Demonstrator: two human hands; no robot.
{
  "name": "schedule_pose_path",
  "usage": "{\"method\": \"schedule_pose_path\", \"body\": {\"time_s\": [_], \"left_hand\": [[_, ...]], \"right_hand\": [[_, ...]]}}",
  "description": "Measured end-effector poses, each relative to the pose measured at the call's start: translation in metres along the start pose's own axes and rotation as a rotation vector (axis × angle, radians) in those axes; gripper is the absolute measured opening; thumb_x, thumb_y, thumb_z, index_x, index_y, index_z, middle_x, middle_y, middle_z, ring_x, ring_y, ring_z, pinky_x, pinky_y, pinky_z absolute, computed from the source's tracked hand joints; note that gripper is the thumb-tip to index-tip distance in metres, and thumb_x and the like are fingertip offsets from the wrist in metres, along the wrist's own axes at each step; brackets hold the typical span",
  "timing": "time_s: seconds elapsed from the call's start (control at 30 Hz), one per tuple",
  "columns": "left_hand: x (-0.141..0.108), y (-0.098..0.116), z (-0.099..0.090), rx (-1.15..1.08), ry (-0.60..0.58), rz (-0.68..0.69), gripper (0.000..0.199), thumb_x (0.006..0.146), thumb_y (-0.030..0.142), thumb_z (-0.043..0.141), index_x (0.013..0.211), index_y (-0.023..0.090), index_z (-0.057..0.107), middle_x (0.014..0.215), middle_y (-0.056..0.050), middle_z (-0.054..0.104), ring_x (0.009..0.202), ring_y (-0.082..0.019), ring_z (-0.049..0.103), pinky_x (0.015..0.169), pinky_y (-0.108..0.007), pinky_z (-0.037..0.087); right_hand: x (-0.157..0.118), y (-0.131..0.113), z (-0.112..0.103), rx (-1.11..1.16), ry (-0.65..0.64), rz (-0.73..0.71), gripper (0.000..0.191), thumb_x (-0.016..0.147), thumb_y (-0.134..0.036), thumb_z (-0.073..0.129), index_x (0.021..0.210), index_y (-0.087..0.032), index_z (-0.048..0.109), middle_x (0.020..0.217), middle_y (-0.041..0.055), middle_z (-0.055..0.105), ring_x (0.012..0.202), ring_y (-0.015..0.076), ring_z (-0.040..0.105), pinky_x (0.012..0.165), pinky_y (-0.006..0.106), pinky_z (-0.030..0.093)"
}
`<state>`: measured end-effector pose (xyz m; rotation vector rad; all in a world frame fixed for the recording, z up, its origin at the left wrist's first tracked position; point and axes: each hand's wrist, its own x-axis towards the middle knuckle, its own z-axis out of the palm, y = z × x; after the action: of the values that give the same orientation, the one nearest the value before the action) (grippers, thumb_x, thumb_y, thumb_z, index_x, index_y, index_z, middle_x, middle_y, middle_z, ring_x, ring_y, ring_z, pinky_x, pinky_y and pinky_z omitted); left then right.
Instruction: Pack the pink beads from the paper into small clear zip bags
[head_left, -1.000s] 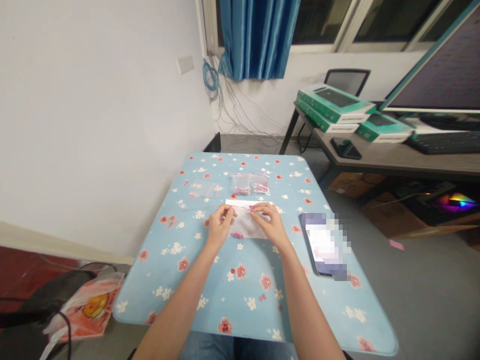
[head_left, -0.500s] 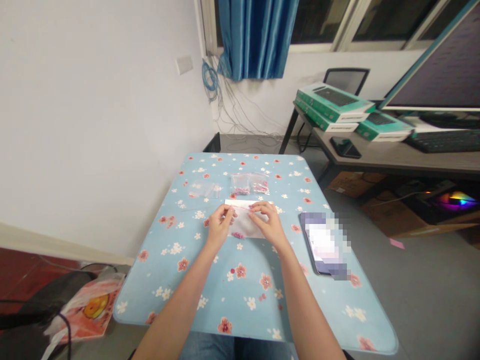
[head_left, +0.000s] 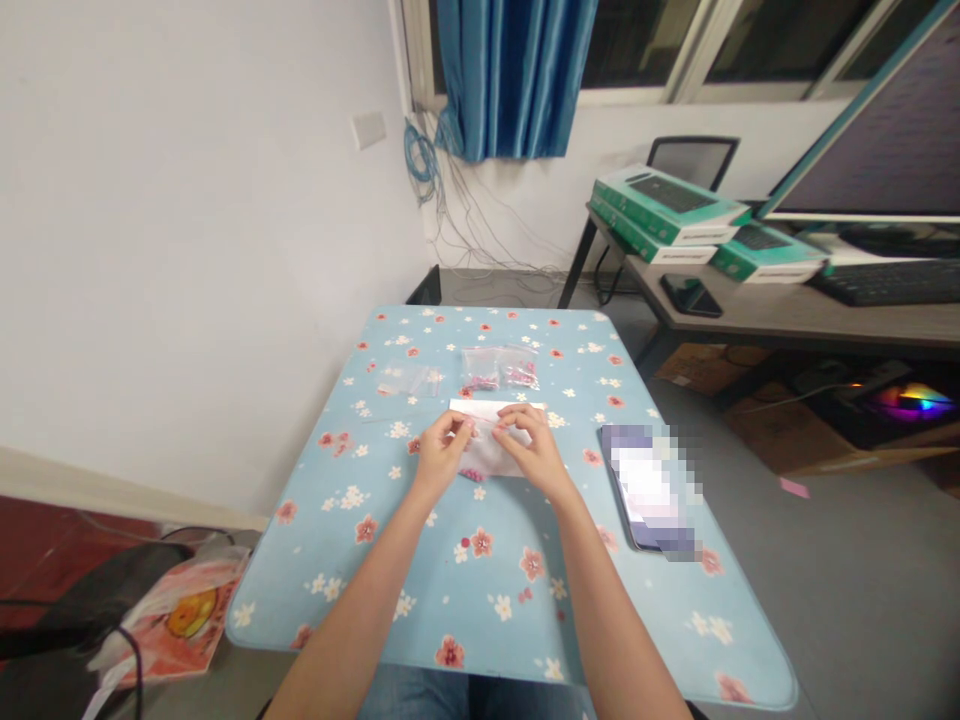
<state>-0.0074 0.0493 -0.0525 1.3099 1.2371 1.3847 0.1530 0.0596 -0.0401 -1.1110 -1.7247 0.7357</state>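
Both my hands sit at the middle of the table, pinching a clear plastic bag (head_left: 491,455) with a white strip (head_left: 480,409) along its far edge. My left hand (head_left: 442,452) grips its left side, and my right hand (head_left: 531,450) holds its right side. Pink beads (head_left: 472,476) show at the bag's near edge, partly hidden by my left hand. Beyond my fingers lie two small bags of pink beads (head_left: 499,368) and a flatter clear bag (head_left: 409,380). A phone (head_left: 645,490) with a pixelated screen lies to my right.
The table has a pale blue floral cover (head_left: 360,530). Behind it to the right, a desk (head_left: 780,318) holds green boxes (head_left: 666,203), a keyboard (head_left: 885,283) and a monitor (head_left: 862,120). Cardboard boxes (head_left: 787,435) sit under the desk, and a printed bag (head_left: 187,610) lies on the floor at left.
My hands have drawn closer together over the bag. Their fingers now cover more of it, and less of the pink beads show.
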Motion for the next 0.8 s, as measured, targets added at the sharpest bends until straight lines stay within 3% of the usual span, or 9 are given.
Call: {"method": "schedule_pose_path", "body": {"time_s": [0.8], "left_hand": [[-0.0008,0.0019,0.0009,0.054,-0.079,0.005,0.022,0.077,0.038,0.060,0.076,0.016,0.060,0.071,0.000,0.061,0.064,-0.012,0.055,0.059,-0.022,0.041]], "right_hand": [[-0.0016,-0.0037,0.0069,0.044,-0.008,-0.010,0.011,0.081,-0.033,0.060,0.077,-0.024,0.063,0.093,0.0038,0.060,0.097,0.0220,0.051,0.091,0.040,0.035]]}}
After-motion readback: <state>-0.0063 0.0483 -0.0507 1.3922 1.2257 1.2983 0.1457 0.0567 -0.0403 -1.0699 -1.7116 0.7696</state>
